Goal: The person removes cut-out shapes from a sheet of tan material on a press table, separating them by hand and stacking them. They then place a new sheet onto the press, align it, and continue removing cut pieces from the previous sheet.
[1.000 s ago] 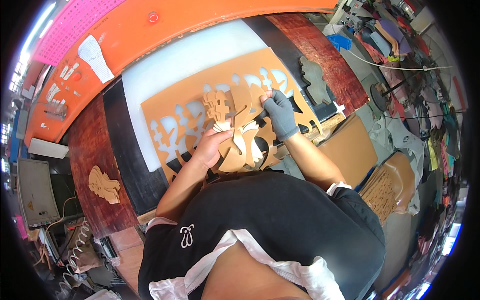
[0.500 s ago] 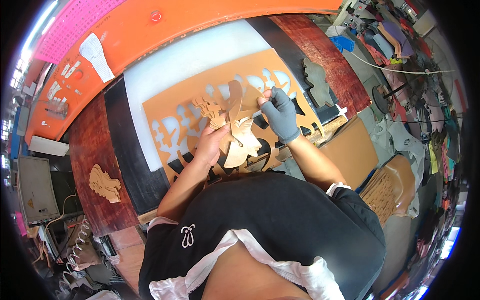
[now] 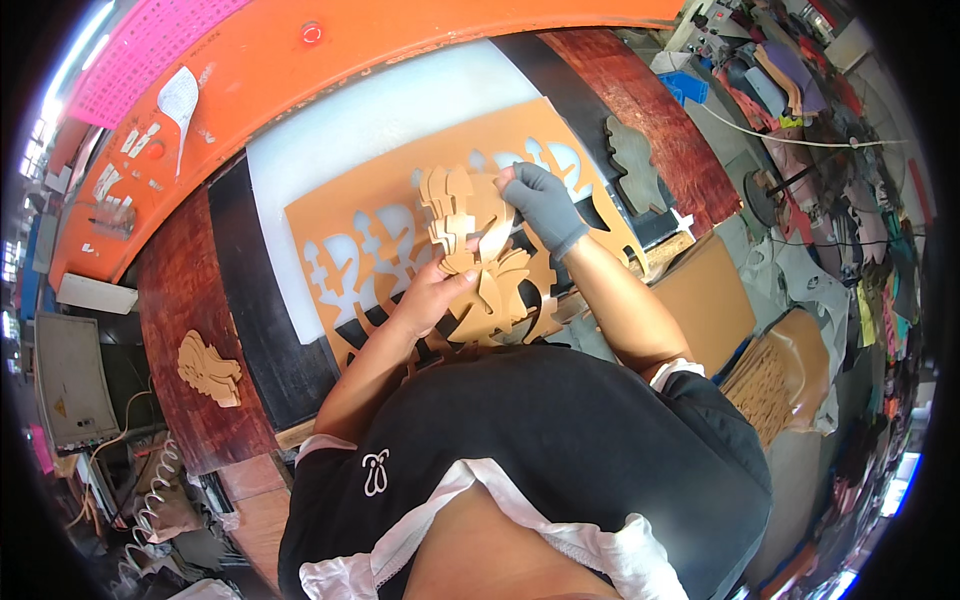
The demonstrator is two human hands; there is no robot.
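My bare left hand (image 3: 430,297) grips a fanned bundle of thin tan cut-out pieces (image 3: 453,210), thumb on top. They look like leather or a similar sheet material, with arrow-like tips and curved lobes. On my right hand (image 3: 548,208) is a grey glove that leaves fingertips bare. Its thumb and forefinger are pinched at the upper end of a curved piece beside the bundle; the fingertip contact is partly hidden. Below both hands lies a large tan sheet (image 3: 360,185) with rows of matching cut-out holes, resting on a white board (image 3: 335,115).
A small stack of cut pieces (image 3: 208,368) sits on the dark red tabletop at left. A grey shaped plate (image 3: 635,165) lies to the right. An orange machine beam (image 3: 370,35) spans the far side. More tan sheets (image 3: 700,305) are at my right.
The bundle has turned more upright, its arrow-like tips now pointing away from me. My right hand has shifted slightly left and away from me. The paper slip on the orange beam has swung.
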